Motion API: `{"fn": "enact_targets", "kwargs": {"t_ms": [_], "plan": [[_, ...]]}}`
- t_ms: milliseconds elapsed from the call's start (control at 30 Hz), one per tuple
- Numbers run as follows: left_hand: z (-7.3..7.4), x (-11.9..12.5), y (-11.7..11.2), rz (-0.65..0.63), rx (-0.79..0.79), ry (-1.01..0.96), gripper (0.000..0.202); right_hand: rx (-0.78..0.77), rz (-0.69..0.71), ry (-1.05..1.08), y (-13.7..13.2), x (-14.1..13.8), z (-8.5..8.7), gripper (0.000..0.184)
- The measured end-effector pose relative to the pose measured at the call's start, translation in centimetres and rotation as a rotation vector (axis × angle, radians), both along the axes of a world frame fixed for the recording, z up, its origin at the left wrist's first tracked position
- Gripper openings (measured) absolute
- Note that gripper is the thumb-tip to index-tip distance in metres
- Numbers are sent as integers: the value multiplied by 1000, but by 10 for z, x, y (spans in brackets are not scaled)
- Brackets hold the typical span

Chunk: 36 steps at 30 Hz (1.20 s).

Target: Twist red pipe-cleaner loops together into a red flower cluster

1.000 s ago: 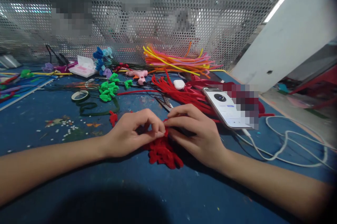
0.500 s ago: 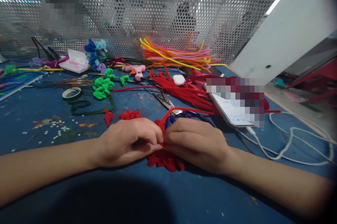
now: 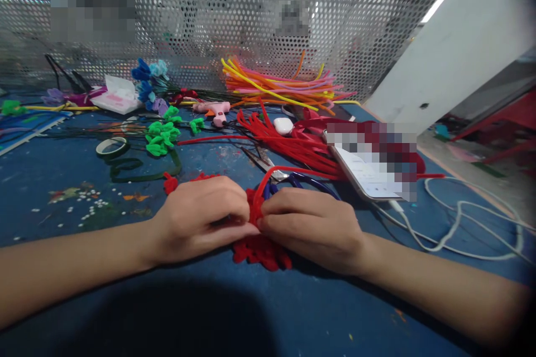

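Observation:
Between my fingertips is a red pipe cleaner (image 3: pixel 264 179), its free end arching up and away to the right. My left hand (image 3: pixel 205 223) pinches it from the left, thumb and forefinger meeting at the bent part. My right hand (image 3: pixel 312 228) closes on the same piece from the right; the exact bend is hidden by the fingers. Under both hands lies a heap of bent red pieces (image 3: pixel 263 256). More red pieces (image 3: pixel 171 184) show past my left hand. Just beyond my right hand are scissors with blue handles (image 3: pixel 312 182).
A phone (image 3: pixel 368 175) with a white cable (image 3: pixel 456 223) stands at right. Behind lie a bundle of red pipe cleaners (image 3: pixel 293 150), a white case (image 3: pixel 283 125), a pink glue gun (image 3: pixel 218 111), green pieces (image 3: pixel 163 136), a tape roll (image 3: pixel 112 147) and an orange-yellow bundle (image 3: pixel 276 86).
My left fingers have shifted slightly left and up, showing more red between the hands. The right hand stays nearly in place, and the view has tilted a little.

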<state>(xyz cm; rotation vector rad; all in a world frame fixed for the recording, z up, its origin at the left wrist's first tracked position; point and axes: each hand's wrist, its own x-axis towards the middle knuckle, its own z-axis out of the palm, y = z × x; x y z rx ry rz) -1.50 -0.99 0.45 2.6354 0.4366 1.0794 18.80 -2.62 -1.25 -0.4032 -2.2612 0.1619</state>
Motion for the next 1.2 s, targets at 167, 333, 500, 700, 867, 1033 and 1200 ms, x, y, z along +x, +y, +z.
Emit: {"fn": "enact_targets", "kwargs": {"t_ms": [167, 333, 500, 700, 867, 1033, 1200], "plan": [[-1, 0, 0, -10, 2, 58, 10, -5, -25, 40, -1, 1, -1, 9], [-1, -1, 1, -54, 3, 50, 9, -57, 17, 9, -1, 0, -1, 9], [-2, -1, 3, -73, 46, 64, 6, -166, 91, 17, 1, 1, 3, 11], [-2, -2, 8, -127, 10, 71, 8, -253, 126, 20, 1, 2, 6, 10], [-2, -5, 17, -258, 0, 114, 11, -295, 156, -10, 2, 2, 7, 8], [-6, -6, 18, -271, 32, 120, 10, -296, 156, 0, 3, 0, 6, 6], [-2, -2, 15, -242, -19, 126, 7, -363, 136, 58, 2, -4, 7, 6]]}}
